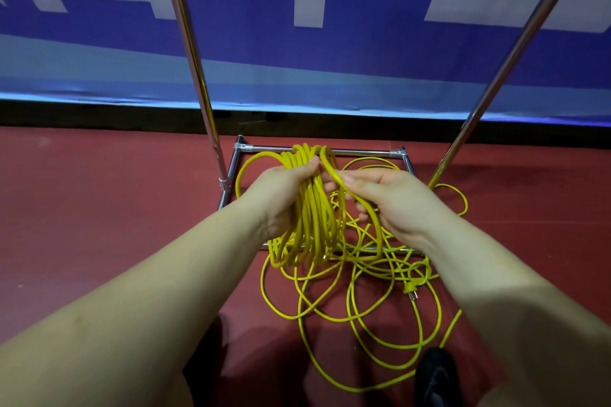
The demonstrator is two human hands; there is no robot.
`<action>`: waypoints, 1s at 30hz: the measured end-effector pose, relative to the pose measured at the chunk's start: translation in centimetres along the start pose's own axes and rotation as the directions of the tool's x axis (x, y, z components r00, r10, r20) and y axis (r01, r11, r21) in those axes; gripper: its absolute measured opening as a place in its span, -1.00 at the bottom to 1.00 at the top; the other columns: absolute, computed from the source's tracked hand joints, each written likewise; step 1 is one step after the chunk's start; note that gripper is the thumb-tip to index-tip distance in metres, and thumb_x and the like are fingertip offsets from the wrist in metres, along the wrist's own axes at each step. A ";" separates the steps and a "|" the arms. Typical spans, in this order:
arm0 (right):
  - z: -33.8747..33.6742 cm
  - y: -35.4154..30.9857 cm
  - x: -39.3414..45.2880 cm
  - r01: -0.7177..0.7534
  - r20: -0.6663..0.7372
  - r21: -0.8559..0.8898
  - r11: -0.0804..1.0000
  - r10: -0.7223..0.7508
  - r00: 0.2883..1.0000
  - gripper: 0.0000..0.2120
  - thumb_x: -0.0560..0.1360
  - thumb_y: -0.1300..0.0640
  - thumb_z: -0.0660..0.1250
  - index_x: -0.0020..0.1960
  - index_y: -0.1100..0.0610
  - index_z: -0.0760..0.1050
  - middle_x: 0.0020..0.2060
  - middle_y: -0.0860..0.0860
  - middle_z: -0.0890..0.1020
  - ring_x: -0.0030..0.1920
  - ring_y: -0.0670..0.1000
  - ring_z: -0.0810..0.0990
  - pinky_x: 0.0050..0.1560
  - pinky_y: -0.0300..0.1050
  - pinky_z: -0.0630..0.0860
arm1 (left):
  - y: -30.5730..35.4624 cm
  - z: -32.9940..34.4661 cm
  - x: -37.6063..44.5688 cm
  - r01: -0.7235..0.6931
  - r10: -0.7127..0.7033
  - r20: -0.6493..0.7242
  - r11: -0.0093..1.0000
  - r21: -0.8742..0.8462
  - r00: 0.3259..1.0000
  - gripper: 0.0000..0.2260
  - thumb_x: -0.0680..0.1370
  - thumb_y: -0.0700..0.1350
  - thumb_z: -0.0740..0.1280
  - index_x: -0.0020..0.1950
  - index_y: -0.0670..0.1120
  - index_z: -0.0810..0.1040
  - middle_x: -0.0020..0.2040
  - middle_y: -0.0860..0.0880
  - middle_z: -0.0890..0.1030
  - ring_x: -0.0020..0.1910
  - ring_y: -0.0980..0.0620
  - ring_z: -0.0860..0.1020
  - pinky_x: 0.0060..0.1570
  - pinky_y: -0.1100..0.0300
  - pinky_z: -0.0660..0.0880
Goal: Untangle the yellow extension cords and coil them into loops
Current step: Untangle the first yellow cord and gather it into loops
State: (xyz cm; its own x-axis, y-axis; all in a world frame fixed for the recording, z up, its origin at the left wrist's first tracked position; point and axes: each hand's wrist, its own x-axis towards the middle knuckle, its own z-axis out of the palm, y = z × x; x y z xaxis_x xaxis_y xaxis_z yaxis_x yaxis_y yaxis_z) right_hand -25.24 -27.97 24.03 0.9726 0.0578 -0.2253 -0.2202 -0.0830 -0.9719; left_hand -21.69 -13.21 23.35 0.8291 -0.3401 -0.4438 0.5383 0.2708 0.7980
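Yellow extension cords [330,287]: smooth, slightly glossy plastic sheathing, with a matching moulded plug [411,288]. Rack frame [211,102]: polished, mirror-bright metal tubing joined by metal corner fittings. Floor [99,208]: matt red surface of fine, even texture; backdrop banner [297,43]: smooth blue-and-white sheet with faint sheen.

Head view: worn on the person's head, facing forward and down, close above both forearms, over the dark red floor [99,208].
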 end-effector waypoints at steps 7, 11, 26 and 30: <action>1.3 0.0 -0.3 -0.016 -0.001 -0.137 0.990 0.016 1.000 -0.70 0.54 -0.01 0.23 -0.29 0.12 0.53 -0.53 -0.08 0.50 -0.54 -0.15 0.37 -0.52 -0.34 0.32 | 1.1 -0.1 -0.5 -0.023 0.019 -0.030 0.991 -0.131 0.999 -0.71 0.63 -0.06 0.15 -0.14 -0.16 0.57 -0.37 -0.03 0.65 -0.40 0.08 0.62 -0.25 0.18 0.56; 0.5 0.4 -1.0 0.024 0.251 -0.433 0.901 0.095 0.963 -0.69 0.57 -0.01 0.16 -0.27 0.11 0.48 -0.40 0.00 0.55 -0.45 -0.15 0.44 -0.37 -0.36 0.38 | 2.9 -1.5 -0.3 -0.116 0.078 -0.141 0.952 -0.282 0.987 -0.73 0.62 -0.10 0.18 -0.23 -0.13 0.51 -0.49 0.02 0.58 -0.49 0.14 0.58 -0.29 0.21 0.55; -4.1 1.1 -0.5 -0.282 -0.085 -0.082 0.956 0.275 0.958 -0.97 0.54 0.26 0.26 -0.06 0.20 0.46 -0.29 0.10 0.65 -0.41 -0.04 0.65 -0.43 -0.24 0.57 | 4.7 -5.7 0.0 -0.236 0.206 -0.162 0.952 -0.196 0.965 -0.89 0.58 -0.18 0.23 -0.04 -0.15 0.54 -0.30 0.03 0.64 -0.30 0.15 0.61 0.20 0.07 0.44; -3.6 -1.0 -1.1 -0.256 -0.068 0.462 0.849 0.322 0.944 -0.89 0.56 0.25 0.19 -0.12 0.21 0.46 -0.42 0.06 0.66 -0.41 -0.03 0.67 -0.46 -0.27 0.56 | 3.4 -4.9 -0.2 -0.312 0.327 -0.123 0.942 0.126 0.937 -0.88 0.53 -0.24 0.29 0.03 -0.22 0.56 -0.26 -0.06 0.66 -0.26 -0.03 0.58 -0.23 0.07 0.55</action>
State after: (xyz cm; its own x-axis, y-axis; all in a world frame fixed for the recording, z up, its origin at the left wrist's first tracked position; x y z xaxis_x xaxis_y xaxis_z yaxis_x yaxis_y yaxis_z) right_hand -25.84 -31.53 25.45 0.8528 -0.0395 -0.5208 -0.4706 0.3745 -0.7990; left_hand -19.24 -7.79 24.13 0.9713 -0.1195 -0.2055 0.2295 0.2473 0.9413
